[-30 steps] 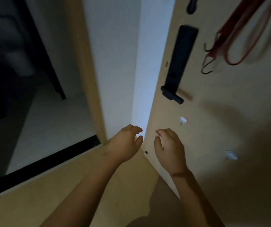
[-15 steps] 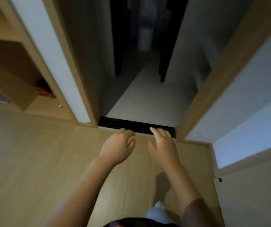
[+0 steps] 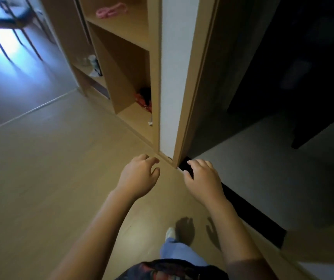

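Wood floor [image 3: 51, 178] by a doorframe [image 3: 190, 98]: left hand [image 3: 137, 178], right hand [image 3: 204, 178] loosely curled, empty (shelf [image 3: 121, 37] nearby); work seemingly all ahead

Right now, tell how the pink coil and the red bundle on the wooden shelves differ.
The pale pink coil lies on the higher shelf, out in the open; the red bundle sits lower, tucked against the right wall of its compartment. Both rest in the light wooden shelf unit.
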Tool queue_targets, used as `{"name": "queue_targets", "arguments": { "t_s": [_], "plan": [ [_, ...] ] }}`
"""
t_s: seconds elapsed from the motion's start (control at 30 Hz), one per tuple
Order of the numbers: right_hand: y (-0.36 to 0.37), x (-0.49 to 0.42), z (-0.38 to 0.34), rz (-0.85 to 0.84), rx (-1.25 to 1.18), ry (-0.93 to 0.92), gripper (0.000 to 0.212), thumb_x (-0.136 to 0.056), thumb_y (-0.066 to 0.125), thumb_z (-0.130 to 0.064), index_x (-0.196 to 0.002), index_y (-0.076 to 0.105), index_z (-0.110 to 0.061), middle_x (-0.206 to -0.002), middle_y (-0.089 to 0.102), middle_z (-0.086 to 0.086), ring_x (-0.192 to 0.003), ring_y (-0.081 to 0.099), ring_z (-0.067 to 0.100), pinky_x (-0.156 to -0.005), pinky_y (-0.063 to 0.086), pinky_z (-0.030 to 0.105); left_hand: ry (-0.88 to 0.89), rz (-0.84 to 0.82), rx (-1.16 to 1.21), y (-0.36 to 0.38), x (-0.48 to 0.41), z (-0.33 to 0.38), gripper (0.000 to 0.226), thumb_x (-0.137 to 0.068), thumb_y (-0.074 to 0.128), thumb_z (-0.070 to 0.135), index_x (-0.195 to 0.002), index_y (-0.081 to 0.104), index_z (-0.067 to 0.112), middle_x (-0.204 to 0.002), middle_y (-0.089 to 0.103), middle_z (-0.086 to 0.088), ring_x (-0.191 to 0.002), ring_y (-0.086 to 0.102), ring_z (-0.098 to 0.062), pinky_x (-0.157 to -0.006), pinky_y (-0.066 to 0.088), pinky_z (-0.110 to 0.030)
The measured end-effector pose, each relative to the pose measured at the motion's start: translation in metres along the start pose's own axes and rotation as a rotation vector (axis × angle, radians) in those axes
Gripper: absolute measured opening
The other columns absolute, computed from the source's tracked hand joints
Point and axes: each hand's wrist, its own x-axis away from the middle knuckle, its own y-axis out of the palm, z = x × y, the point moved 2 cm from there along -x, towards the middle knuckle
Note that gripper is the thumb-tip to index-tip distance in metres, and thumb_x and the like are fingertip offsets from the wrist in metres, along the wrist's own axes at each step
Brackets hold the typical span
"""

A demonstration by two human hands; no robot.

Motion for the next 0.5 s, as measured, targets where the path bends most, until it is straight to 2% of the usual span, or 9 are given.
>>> {"name": "queue_targets", "arguments": {
  "t_s": [0.17, 0.37, 0.5],
  "plan": [
    [-0.018, -0.104, -0.025, -0.071, 0.028, -0.121, 0.038, -0.095, 0.039, -0.029, -0.129, 0.046, -0.013, -0.131, 0.050, 0.005, -0.121, 0.039, 0.022, -0.102, 0.036, 0.037, -0.145, -0.010, -0.067, -0.032, -0.071, -0.023, 0.039, -0.094, 0.041, 0.036, -0.130, 0.048, 0.023, -0.127, 0.052, -0.003, -0.118, 0.048, -0.023, -0.092, 0.045, -0.034],
    [-0.014, -0.203, -0.070, -0.110, -0.020, -0.232, 0.041, -0.094, 0.040, -0.027, -0.133, 0.044, -0.012, -0.132, 0.050, 0.005, -0.122, 0.039, 0.021, -0.104, 0.034, 0.036, -0.304, 0.012, 0.026, -0.051, -0.120, -0.071, 0.037, -0.094, 0.042, 0.036, -0.128, 0.051, 0.023, -0.124, 0.054, -0.002, -0.116, 0.051, -0.021, -0.089, 0.045, -0.032],
    [0.001, -0.267, -0.107, -0.120, 0.004, -0.280, 0.039, -0.094, 0.040, -0.028, -0.131, 0.045, -0.014, -0.131, 0.050, 0.003, -0.121, 0.039, 0.020, -0.101, 0.035, 0.035, -0.345, 0.051, 0.057, -0.069, -0.170, -0.116, 0.037, -0.093, 0.043, 0.035, -0.127, 0.051, 0.022, -0.122, 0.055, -0.003, -0.115, 0.051, -0.023, -0.089, 0.047, -0.035]
  ]
}}
